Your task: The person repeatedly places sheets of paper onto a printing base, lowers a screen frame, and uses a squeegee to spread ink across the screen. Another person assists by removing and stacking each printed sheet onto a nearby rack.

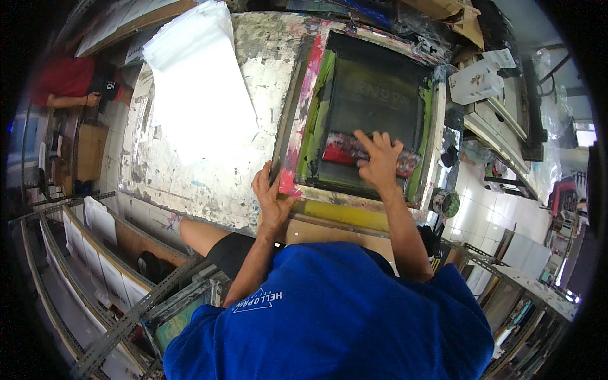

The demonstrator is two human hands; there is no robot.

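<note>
There's a person in a red top [66,79] over at 10 o'clock, then a messy stack of white paper [199,88] on the blotchy table [269,63] between 10 and 11, and the left hand [273,204] has its fingers loosely spread at the screen frame's [308,82] 7 o'clock corner. Inside that frame, toward its 6 o'clock side, there's a red-smeared squeegee [342,151], kinda blurry, with the right hand [382,161] gripping it, and a whitish container [472,85] sits out at 2 o'clock.

Single head-worn fisheye here, looking down over the blue shirt [354,310] at the hands [381,166] and desk [266,69], pretty close, edges bending.
</note>
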